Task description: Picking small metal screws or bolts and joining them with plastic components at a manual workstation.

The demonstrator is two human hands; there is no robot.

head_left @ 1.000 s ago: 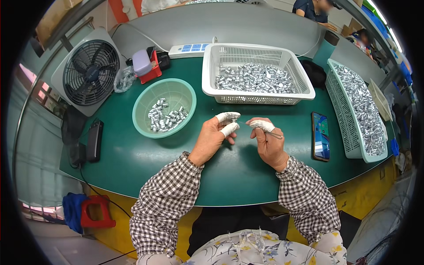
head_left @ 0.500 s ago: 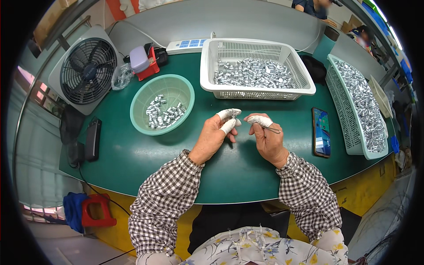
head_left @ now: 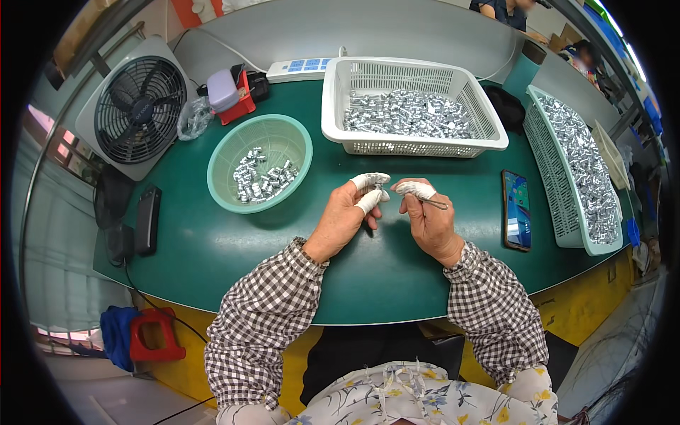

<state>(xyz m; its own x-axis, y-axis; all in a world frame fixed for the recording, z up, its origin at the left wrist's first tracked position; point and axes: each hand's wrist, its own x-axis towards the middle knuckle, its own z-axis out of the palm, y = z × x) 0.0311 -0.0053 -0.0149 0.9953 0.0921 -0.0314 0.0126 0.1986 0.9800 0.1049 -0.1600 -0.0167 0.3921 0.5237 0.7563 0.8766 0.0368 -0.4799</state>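
White coverings wrap the thumb and forefinger of my left hand (head_left: 338, 223), which pinches a small silver metal cylinder (head_left: 380, 187) above the middle of the table. Just right of it, my right hand (head_left: 431, 225) is closed around a thin metal tool (head_left: 435, 204); its rear end sticks out past the forefinger, and its tip is too small to make out. A white covering is on that forefinger too. Farther left, a round green basket (head_left: 218, 152) holds several similar silver cylinders. Beyond my hands stands a white rectangular basket (head_left: 418, 147) with many more of them.
At the right, a long pale green basket (head_left: 551, 188) is full of silver parts, with a phone (head_left: 516, 210) beside it. A fan (head_left: 138, 110), a black power bank (head_left: 148, 221) and a red box (head_left: 241, 108) are on the left. A power strip (head_left: 301, 69) lies behind.
My left fingers have shifted very slightly right, toward the right hand. Both grips stay the same, and the whole view has moved a touch.
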